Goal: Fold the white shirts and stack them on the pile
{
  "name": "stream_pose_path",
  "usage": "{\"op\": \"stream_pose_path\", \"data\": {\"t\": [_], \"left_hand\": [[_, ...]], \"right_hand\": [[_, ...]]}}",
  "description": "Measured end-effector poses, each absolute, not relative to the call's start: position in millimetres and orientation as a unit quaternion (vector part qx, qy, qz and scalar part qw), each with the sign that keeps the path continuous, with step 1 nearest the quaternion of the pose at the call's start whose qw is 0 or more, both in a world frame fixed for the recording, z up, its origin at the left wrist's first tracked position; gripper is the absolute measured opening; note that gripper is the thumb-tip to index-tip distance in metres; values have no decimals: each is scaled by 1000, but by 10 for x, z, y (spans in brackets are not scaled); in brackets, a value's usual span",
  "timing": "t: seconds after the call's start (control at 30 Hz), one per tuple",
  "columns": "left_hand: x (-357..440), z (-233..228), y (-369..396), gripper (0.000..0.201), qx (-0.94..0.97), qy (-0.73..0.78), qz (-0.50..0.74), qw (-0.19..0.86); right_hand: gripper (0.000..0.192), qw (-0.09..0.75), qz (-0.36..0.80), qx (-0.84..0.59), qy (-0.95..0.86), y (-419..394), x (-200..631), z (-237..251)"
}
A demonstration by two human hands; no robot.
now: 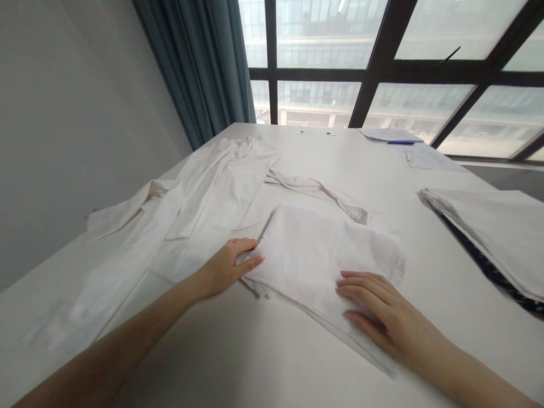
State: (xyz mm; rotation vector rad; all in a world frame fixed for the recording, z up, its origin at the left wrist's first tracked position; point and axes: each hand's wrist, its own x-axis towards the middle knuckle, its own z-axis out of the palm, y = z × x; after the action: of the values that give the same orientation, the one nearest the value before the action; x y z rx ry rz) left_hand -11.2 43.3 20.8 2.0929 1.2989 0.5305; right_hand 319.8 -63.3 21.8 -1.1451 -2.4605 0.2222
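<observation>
Operator: Where is the folded white cloth (310, 249)?

Watcher: Before you, around the middle of the tabletop (276, 351), well in from the far edge by the window.

Operator: And the hold on it?

Watcher: Your left hand (223, 266) pinches its left corner between thumb and forefinger. Your right hand (376, 306) lies loosely spread over its right part, grasping nothing; you can't tell how hard it presses.

Operator: What could go wrong?

Watcher: The layers look uneven along the side nearest you, so lifting by that pinch alone would probably let the lower ones slip. A sideways push from your right could ruck the top. Just beyond lies a white strip (297, 182); if it joins the cloth, which is unclear, it would drag along. Leftward, toward the left edge, a spread garment (238, 175) might get snagged.

Operator: Rightward?

Watcher: A white stack (493, 226) near the right edge, well apart: little risk, you'd judge.
</observation>
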Motion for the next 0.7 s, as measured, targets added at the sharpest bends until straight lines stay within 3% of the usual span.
{"op": "stream_pose_path", "data": {"t": [0.1, 0.23, 0.4, 0.7], "left_hand": [[-118, 200, 428, 38, 787, 491, 210, 309], [-101, 225, 381, 37, 777, 489, 211, 334], [-42, 232, 359, 37, 819, 464, 182, 284], [-24, 185, 311, 51, 783, 494, 224, 305]], "right_hand": [[14, 230, 93, -437, -864, -616, 3195, 238], [14, 243, 104, -441, -858, -592, 3221, 300], [11, 255, 92, -451, -851, -554, 3321, 363], [15, 180, 136, -431, -874, -517, 3341, 357]]}}
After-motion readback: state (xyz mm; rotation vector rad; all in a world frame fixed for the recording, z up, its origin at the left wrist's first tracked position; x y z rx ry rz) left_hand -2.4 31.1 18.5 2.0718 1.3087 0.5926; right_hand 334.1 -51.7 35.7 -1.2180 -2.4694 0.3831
